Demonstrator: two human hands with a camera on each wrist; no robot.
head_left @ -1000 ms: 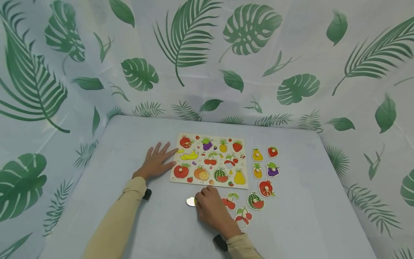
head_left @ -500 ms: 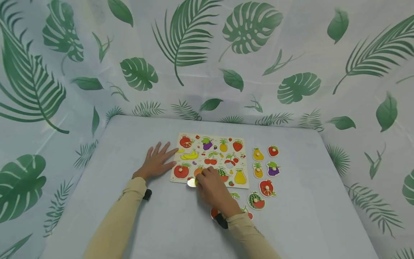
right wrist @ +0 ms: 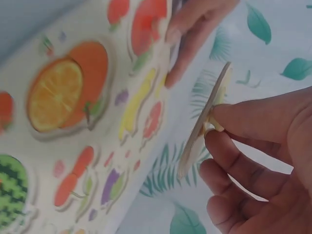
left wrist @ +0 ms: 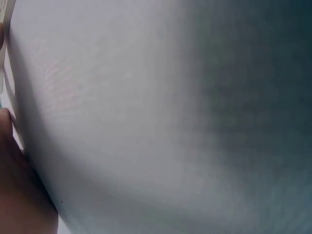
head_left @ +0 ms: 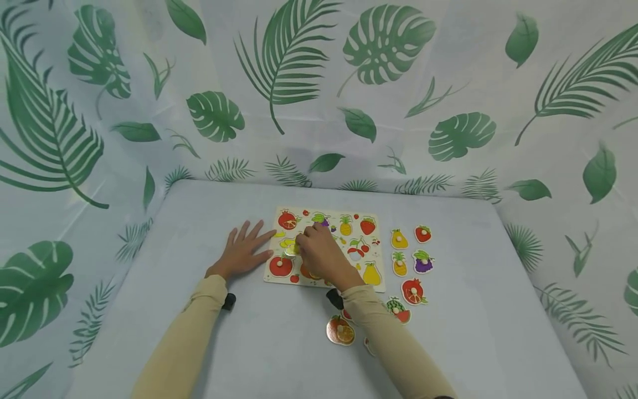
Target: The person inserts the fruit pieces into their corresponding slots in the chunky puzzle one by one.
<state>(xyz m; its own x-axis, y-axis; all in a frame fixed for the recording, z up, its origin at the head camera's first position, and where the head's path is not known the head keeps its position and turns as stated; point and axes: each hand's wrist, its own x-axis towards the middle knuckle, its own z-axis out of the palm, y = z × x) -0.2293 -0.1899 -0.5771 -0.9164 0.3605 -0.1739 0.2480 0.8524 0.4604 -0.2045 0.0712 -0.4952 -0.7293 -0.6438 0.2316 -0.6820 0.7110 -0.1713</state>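
My right hand [head_left: 323, 252] is over the left part of the wooden fruit puzzle board [head_left: 333, 212]. Thumb and fingers pinch the small knob of a banana puzzle piece [head_left: 292, 251]. The right wrist view shows this piece [right wrist: 204, 122] edge-on, tilted and off the board, so its face is mostly hidden. Fingers spread, my left hand [head_left: 241, 249] touches the board's left edge. An apple piece [head_left: 281, 266] with a knob sits in its recess at the lower left, below the printed bananas. The left wrist view has mostly pale cloth and part of the left hand [left wrist: 24, 190].
Right of the board lie loose knobbed pieces: pear [head_left: 399, 239], strawberry [head_left: 422, 234], pineapple [head_left: 399, 264], grapes [head_left: 422, 261], pomegranate [head_left: 413, 291] and watermelon [head_left: 400, 311]. An orange piece [head_left: 340, 331] lies nearer me. The right sleeve [head_left: 386, 338] partly covers other pieces. Leaf-patterned cloth [head_left: 319, 111] surrounds the table.
My right hand has carried the banana piece from the table in front of the board up over the board's left part. The orange piece has come into view from under the arm. The left hand stays put.
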